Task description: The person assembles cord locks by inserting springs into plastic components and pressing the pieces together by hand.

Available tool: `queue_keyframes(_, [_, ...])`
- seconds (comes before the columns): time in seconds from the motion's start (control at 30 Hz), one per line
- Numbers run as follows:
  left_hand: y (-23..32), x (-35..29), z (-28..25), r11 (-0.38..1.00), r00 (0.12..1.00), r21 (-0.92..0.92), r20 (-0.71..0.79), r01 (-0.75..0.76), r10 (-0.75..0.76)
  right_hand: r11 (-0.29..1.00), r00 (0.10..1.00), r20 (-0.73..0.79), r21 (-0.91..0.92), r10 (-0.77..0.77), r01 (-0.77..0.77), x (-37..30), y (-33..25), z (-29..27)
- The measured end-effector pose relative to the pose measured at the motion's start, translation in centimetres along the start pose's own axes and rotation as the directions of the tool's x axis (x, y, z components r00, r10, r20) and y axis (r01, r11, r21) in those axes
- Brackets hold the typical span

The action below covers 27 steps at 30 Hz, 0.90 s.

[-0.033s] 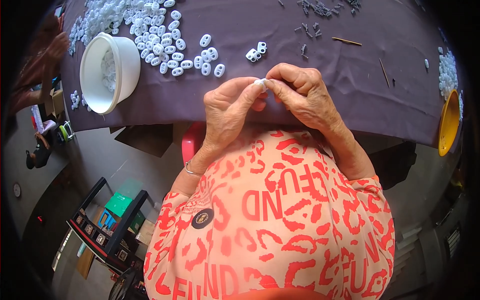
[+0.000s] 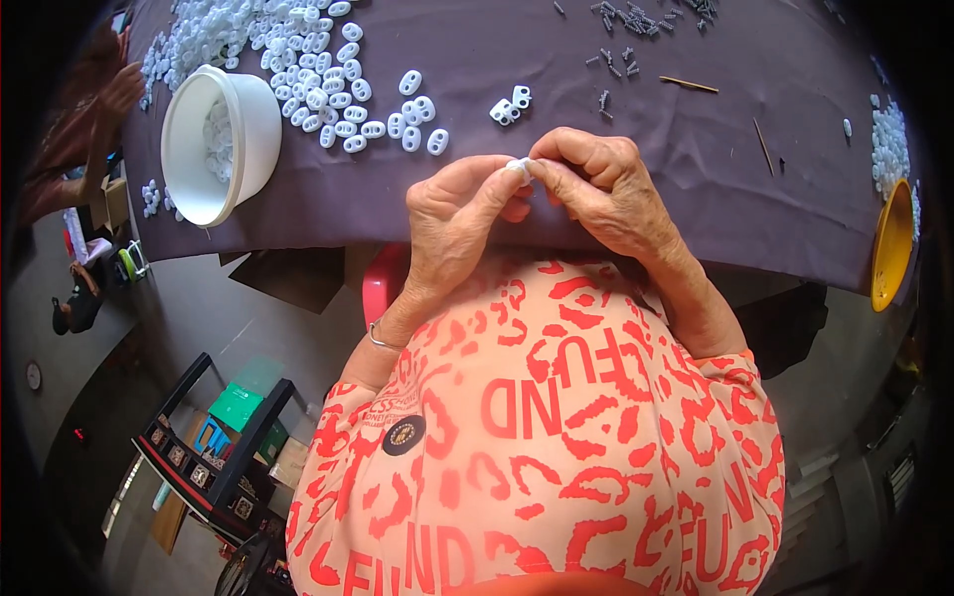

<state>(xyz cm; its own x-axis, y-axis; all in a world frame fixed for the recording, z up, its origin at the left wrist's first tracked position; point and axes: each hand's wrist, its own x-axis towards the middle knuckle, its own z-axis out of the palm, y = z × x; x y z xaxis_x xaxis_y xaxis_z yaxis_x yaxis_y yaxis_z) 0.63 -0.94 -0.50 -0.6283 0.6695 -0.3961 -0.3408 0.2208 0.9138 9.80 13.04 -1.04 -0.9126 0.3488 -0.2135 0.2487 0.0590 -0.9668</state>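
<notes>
Both hands meet just over the near edge of the table. My left hand pinches a small white plastic piece between thumb and fingers. From the other side, my right hand grips the same piece with thumb and forefinger. Fingertips cover most of it, so its exact shape is hidden. Just beyond the hands lie a few white pieces with round openings. To their left, several oval white two-hole pieces lie loose, spreading from a large heap at the far left.
A white tub holding whitish pieces tilts at the table's left. Small dark springs lie scattered far right of centre, near a brass-coloured rod and a thin stick. An orange-yellow bowl sits at the right edge. Another person's hand shows far left.
</notes>
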Motion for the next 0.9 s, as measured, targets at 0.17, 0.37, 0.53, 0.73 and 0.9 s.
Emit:
queue_keyframes(0.17, [0.2, 0.1, -0.1, 0.997, 1.000, -0.072, -0.005, 0.005, -0.006, 0.995, 0.994, -0.047, -0.012, -0.102, 0.101, 0.0, 0.4, 0.4])
queue_keyframes(0.37, [0.4, 0.2, -0.8, 0.966, 0.994, -0.236, 0.043, 0.109, -0.101, 0.911, 0.927, -0.105, -0.254, -0.360, 0.325, -0.1, -0.6, 1.0])
queue_keyframes(0.53, [0.6, 0.1, -0.9, 0.935, 0.985, -0.312, 0.083, 0.169, -0.151, 0.873, 0.924, -0.123, -0.391, -0.363, 0.291, -0.5, -1.2, 1.4])
queue_keyframes(0.73, [0.9, 0.0, -0.8, 0.946, 0.983, -0.269, 0.078, 0.181, -0.166, 0.988, 0.968, -0.213, -0.110, -0.131, 0.109, -0.5, -0.8, 0.7])
queue_keyframes(0.9, [0.6, 0.0, -0.6, 0.961, 0.987, -0.227, 0.075, 0.156, -0.142, 0.998, 0.995, -0.095, 0.067, 0.006, 0.000, -0.2, -0.4, 0.4])
